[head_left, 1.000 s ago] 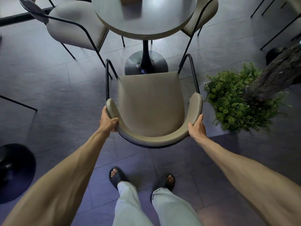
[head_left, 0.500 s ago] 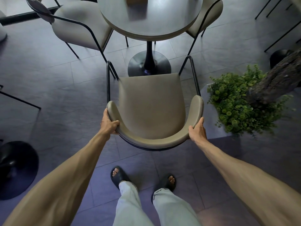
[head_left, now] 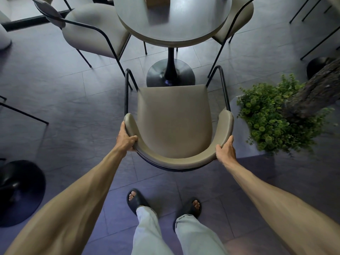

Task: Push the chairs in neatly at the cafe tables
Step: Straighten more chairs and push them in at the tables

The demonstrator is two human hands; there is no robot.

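A beige armchair (head_left: pixel 174 118) with a black metal frame stands in front of me, its seat facing a round grey cafe table (head_left: pixel 173 21) on a black pedestal base (head_left: pixel 170 73). The seat's front edge sits just short of that base and outside the tabletop's edge. My left hand (head_left: pixel 126 138) grips the left end of the curved backrest. My right hand (head_left: pixel 226 150) holds the right end of the same backrest. Two more beige chairs stand at the table, one on the left (head_left: pixel 92 28) and one on the right (head_left: pixel 237 17).
A leafy green plant (head_left: pixel 266 115) with a rough trunk (head_left: pixel 316 89) stands close to the chair's right arm. Black round table bases lie at the lower left (head_left: pixel 20 192) and far right (head_left: pixel 318 66). My sandalled feet (head_left: pixel 136 199) stand on the dark tiled floor behind the chair.
The chair has slid a little toward the table, and I have stepped forward with it. Both hands keep the same hold on the backrest.
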